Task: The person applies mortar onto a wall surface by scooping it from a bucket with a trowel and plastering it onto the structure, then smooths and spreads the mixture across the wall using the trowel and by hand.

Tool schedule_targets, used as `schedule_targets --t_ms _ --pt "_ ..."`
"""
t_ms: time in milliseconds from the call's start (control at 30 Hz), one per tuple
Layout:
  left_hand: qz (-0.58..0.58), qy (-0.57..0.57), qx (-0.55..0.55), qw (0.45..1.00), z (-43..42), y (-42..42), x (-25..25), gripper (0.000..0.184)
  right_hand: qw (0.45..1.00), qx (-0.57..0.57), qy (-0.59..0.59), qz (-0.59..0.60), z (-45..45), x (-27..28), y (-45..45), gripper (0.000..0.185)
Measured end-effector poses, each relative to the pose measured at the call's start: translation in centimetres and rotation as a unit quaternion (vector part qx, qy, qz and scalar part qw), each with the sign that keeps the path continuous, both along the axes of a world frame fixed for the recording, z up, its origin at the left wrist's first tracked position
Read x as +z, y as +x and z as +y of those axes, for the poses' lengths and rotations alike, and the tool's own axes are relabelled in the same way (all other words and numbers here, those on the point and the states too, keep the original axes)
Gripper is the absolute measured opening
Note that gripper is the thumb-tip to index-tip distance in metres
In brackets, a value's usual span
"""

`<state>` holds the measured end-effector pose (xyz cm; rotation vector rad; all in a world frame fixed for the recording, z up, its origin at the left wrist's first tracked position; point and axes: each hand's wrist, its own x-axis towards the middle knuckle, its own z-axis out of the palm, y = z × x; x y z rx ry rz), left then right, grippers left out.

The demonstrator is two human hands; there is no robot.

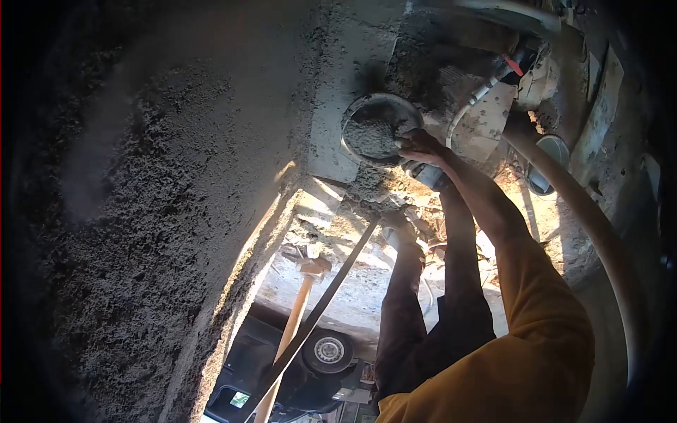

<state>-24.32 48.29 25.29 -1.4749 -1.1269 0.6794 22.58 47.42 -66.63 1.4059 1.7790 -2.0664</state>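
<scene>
My right hand [422,148] is at the near right edge of a round bucket [348,144], its fingers closed over the rim. Wet grey mortar [371,137] lies inside the bucket. The bucket stands on a grey, mortar-splashed slab [331,151]. An orange-yellow sleeve [543,296] covers my upper arm, and the forearm is bare. My left hand is not in view.
A rough mortar-covered wall [162,183] fills the left side. A wooden-handled hammer [295,310] and a long dark bar [324,303] lean below. On the right are a thick hose [592,211] and a second bucket [549,166]. A parked car's wheel [328,350] shows below.
</scene>
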Motion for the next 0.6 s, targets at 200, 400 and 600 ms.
schedule_targets --t_ms 200,400,600 --pt "0.046 0.097 -0.023 0.994 2.2 0.9 7.6 0.086 0.992 -0.104 0.02 0.069 -1.4 17.1 -1.6 0.024" --pt "0.062 0.236 0.009 0.97 3.7 1.4 14.5 0.087 0.915 -0.287 -0.159 0.234 7.8 38.6 -4.2 0.011" --pt "0.059 0.309 0.072 0.946 3.8 2.2 17.2 0.087 0.824 -0.404 -0.064 0.393 25.3 55.2 -4.5 0.05"
